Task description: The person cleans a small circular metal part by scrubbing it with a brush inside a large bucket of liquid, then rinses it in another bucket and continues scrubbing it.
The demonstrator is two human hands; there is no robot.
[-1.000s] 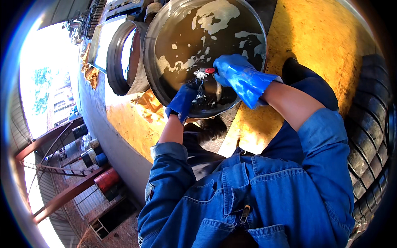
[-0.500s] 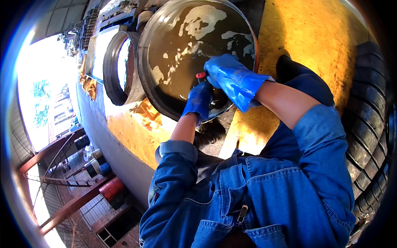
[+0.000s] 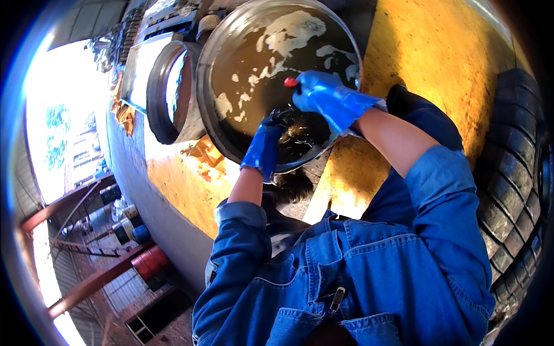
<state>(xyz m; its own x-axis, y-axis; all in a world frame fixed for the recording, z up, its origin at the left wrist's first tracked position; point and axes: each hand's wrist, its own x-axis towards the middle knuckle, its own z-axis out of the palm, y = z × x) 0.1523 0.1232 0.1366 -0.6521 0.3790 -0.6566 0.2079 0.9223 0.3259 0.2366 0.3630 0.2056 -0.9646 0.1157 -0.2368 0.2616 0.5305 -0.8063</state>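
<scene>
A big round metal tub holds murky brown liquid with patches of pale foam. Over its near right side, my right hand in a blue rubber glove is closed round a tool with a red handle end; the tool's other end is hidden by the glove. My left hand, gloved too, reaches over the near rim to the liquid's surface. Its wet, dark fingers curl at the waterline, and what they hold is too dark to make out. Ripples and glints show on the liquid beside them.
A large open metal ring stands left of the tub. Crumpled orange-yellow cloth or paper lies by the tub's near left side. A big black tyre is at the right, beside a yellow floor panel. Red drums stand far left.
My hands have moved apart: the left has shifted left and slightly down, the right slightly right. The red handle end has moved up and right with my right hand.
</scene>
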